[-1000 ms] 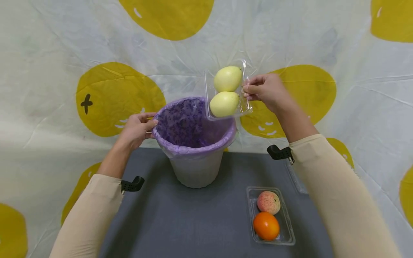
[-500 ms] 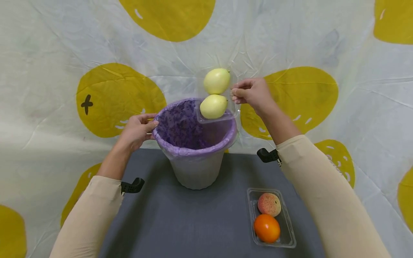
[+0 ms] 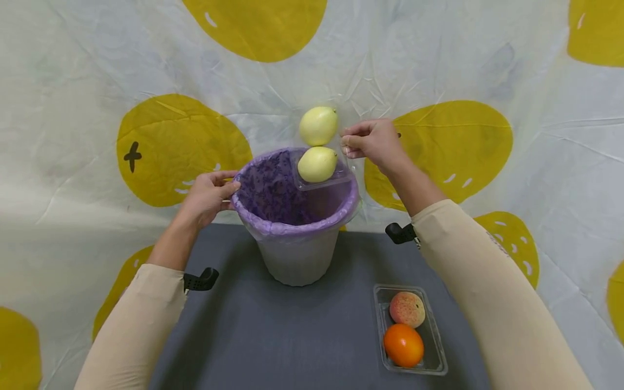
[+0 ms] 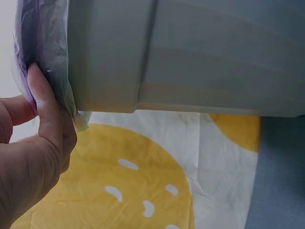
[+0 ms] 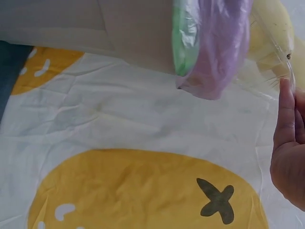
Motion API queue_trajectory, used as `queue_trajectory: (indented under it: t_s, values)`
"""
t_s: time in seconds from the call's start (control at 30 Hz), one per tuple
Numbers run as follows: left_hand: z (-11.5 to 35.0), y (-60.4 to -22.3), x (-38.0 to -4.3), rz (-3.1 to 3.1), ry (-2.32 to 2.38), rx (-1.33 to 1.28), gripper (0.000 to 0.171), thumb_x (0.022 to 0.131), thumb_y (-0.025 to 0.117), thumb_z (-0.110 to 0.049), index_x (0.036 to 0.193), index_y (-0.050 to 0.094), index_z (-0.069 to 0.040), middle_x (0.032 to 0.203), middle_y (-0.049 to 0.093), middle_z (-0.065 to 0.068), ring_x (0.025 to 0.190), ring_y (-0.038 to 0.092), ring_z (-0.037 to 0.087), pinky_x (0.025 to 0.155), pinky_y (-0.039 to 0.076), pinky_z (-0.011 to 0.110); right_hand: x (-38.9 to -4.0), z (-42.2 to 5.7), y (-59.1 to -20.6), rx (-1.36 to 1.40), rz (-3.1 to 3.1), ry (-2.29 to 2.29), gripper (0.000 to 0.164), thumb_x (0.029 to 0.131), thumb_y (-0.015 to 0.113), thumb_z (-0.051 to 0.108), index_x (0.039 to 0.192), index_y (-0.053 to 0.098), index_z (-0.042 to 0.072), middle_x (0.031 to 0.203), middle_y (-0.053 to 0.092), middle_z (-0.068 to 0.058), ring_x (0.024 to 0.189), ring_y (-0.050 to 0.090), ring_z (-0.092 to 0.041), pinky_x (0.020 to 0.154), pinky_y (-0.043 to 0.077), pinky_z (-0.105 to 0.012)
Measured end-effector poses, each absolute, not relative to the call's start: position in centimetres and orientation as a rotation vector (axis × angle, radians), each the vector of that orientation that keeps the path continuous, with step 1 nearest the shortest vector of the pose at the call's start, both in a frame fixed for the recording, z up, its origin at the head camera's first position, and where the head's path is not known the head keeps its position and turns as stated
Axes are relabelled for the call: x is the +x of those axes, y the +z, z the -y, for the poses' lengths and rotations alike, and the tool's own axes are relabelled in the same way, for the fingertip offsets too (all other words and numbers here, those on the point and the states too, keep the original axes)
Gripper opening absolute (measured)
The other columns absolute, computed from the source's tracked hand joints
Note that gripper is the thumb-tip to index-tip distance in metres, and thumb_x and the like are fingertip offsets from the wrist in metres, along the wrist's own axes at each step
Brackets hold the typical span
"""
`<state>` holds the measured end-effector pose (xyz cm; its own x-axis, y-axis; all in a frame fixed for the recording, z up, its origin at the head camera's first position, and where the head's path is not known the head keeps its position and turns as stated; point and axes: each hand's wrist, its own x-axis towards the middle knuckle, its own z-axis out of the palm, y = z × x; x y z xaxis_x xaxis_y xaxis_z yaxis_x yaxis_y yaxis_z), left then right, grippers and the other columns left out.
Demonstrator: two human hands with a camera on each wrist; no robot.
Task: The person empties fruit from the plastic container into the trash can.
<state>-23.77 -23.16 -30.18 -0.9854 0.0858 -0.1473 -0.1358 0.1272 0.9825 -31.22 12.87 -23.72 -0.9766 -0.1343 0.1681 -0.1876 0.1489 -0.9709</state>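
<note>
In the head view my left hand (image 3: 207, 199) pinches the rim of a pale waste bin (image 3: 296, 260), thumb outside the fold of its purple bag liner (image 3: 280, 228). The left wrist view shows those fingers against the liner (image 4: 45, 43). My right hand (image 3: 374, 143) pinches the right edge of a clear plastic tray (image 3: 325, 184). Two pale yellow pears, an upper pear (image 3: 318, 125) and a lower pear (image 3: 317, 164), lie in it. The tray hangs tilted over the bin's far right rim. In the right wrist view the fingertips (image 5: 285, 95) grip the tray edge beside a pear (image 5: 272, 31).
A second clear tray (image 3: 439, 346) on the grey table (image 3: 292, 336) holds a peach (image 3: 407, 310) and an orange (image 3: 403, 345), at the front right. Behind the bin hangs a pale cloth (image 3: 273, 86) printed with yellow shapes.
My right hand has carried the tray of pears leftward and slightly down, further over the bin's mouth. The left hand keeps its place on the rim.
</note>
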Motion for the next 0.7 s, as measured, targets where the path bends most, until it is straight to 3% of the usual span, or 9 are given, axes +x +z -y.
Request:
queue_trajectory:
  t_s: [0.7]
  values:
    - [23.6,-29.9,-23.6,-2.241,1.964,-0.050,0.054,0.108,0.054,-0.015,0.159,0.039,-0.005,0.121,0.054,0.009,0.080,0.066,0.011,0.073,0.061,0.025,-32.2,-11.2,-25.4,0.465,2.311,1.784,0.021,0.092,0.077,0.004,0.107,0.077,-0.010,0.080,0.074,0.000,0.059,0.067,-0.010,0.061,0.061,-0.023]
